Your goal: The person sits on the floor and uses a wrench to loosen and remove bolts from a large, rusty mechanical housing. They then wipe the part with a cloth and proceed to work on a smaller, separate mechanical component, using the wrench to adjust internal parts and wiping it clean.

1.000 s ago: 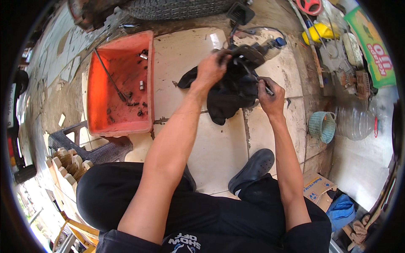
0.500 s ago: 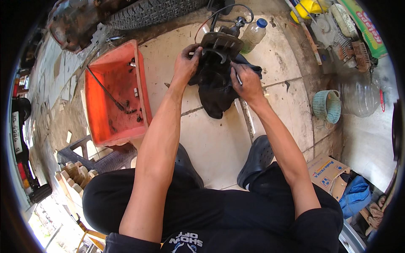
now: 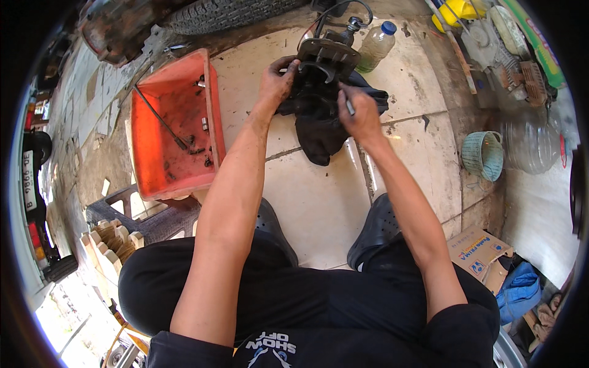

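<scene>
A dark, greasy metal part (image 3: 328, 54) with a flat plate and a curved fork-like piece stands on the tiles in front of me. My left hand (image 3: 278, 83) grips its left edge between thumb and fingers. My right hand (image 3: 361, 113) is closed on a short, thin metal rod-like tool (image 3: 350, 107), close to the part's right side. The tool's tip is too dark to make out. A black cloth (image 3: 322, 138) lies beneath and in front of the part.
On the left, a red plastic bin (image 3: 175, 147) holds a long rod and several small parts. A blue-capped bottle (image 3: 377, 48) stands behind my right hand. Farther right are a pale green basket (image 3: 481, 155) and a cardboard box (image 3: 478, 254). A tire (image 3: 230, 17) lies at the back.
The view has shifted slightly, so the scene sits a little farther right. My right hand has turned a little with the tool, while the left keeps its grip on the part.
</scene>
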Demonstrator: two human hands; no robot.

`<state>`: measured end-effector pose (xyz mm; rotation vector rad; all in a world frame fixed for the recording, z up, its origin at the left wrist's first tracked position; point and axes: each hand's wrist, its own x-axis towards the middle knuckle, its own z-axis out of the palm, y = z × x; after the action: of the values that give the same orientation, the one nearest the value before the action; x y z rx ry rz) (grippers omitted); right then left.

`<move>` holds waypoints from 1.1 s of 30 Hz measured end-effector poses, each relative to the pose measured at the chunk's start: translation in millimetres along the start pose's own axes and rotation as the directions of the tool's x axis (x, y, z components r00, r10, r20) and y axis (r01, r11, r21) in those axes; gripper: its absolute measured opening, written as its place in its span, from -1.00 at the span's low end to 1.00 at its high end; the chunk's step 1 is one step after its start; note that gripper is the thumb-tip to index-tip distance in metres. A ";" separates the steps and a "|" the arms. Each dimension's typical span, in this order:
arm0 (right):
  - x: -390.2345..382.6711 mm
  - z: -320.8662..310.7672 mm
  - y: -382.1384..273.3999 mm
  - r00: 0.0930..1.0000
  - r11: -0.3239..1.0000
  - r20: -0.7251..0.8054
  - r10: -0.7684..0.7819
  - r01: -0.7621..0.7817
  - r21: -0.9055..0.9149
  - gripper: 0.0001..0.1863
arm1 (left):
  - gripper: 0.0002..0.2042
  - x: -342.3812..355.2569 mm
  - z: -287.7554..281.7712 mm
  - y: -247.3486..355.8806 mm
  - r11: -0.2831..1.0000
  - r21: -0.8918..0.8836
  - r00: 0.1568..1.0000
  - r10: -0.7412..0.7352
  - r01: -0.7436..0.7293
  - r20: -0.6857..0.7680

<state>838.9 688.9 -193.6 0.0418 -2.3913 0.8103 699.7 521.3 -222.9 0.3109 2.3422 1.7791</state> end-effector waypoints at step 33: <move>4.8 -15.2 -21.9 0.985 0.982 0.007 0.171 -0.171 0.085 -0.90 | -0.66 -13.6 -2.6 14.2 0.985 0.034 0.980 -0.168 0.172 -0.107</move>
<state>847.9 680.4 -169.5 -0.1316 -2.3826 0.9908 712.8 518.9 -208.3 0.0229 2.3980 1.7048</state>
